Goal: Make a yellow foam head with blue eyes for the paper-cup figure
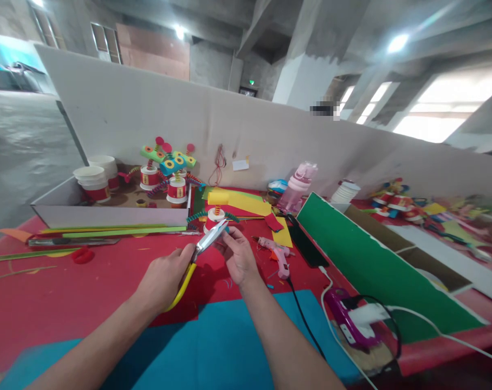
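Note:
My left hand (167, 276) is wrapped round the yellow handles of a pair of scissors (211, 238), whose blades point up and to the right. At the blade tips, my right hand (238, 253) pinches a small blue piece of paper (226, 229), mostly hidden behind the blades and fingers. Just beyond the blades stands a paper cup figure (214, 218) with a yellow roll on top and green folded arms. A pink glue gun (279, 257) lies to the right of my right hand.
A white box (116, 215) at the left holds finished cup figures and stacked cups. Blue paper (233, 336) lies in front. At right are a phone (306, 244), a pink bottle (298, 187), a green-sided box (371, 265) and a purple power strip (349, 319) with trailing cables.

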A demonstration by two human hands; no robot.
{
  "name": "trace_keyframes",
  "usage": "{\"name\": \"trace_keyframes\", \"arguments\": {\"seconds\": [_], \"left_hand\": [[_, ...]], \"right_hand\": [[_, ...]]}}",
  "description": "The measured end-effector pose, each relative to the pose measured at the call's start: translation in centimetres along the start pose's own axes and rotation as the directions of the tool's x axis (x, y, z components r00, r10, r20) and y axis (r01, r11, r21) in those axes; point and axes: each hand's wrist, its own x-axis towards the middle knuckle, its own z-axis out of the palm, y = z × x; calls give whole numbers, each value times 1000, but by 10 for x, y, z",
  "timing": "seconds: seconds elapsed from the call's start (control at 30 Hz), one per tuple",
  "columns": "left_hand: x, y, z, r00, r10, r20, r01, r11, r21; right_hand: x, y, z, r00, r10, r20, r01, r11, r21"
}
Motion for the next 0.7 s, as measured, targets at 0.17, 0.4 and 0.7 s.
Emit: {"name": "trace_keyframes", "arguments": {"seconds": [0.17, 0.4, 0.7], "left_hand": [[1, 0, -2, 1000, -1, 5, 1, 1000, 24], [0, -1, -1, 1000, 21, -4, -21, 1000, 12], [1, -3, 0, 999, 44, -21, -44, 999, 0]], "right_hand": [[1, -2, -2, 1000, -15, -3, 14, 999, -36], [2, -10, -3, 996, -81, 28, 84, 983, -166], [4, -14, -7, 993, -103, 51, 112, 966, -231]]}}
